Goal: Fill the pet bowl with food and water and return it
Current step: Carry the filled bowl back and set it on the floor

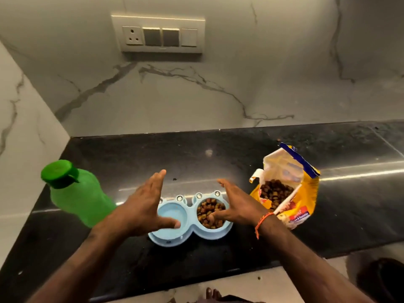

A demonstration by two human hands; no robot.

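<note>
With the pet bowl (189, 219) as reference, sitting near the front edge of the black desk (349, 204): green bottle (75, 193), cap on, stands well to its left, just beside the left wall. Left hand (142, 206) hovers over the bowl's left compartment, grip wide, fingers straight and spread, thumb tip over the compartment's front rim; contact unclear. That left compartment is pale blue inside; can't tell if it holds water. Right compartment holds brown kibble (209, 212). Right hand (237, 206) is over the bowl's right side, grip wide, holding nothing, fingers extended, thumb reaching over the kibble. Orange thread band (262, 221) on the right wrist. Yellow food bag (288, 186) stands just right of the bowl, top torn open, kibble visible inside. Switch panel (159, 35) on the wall above and behind the bowl.
</note>
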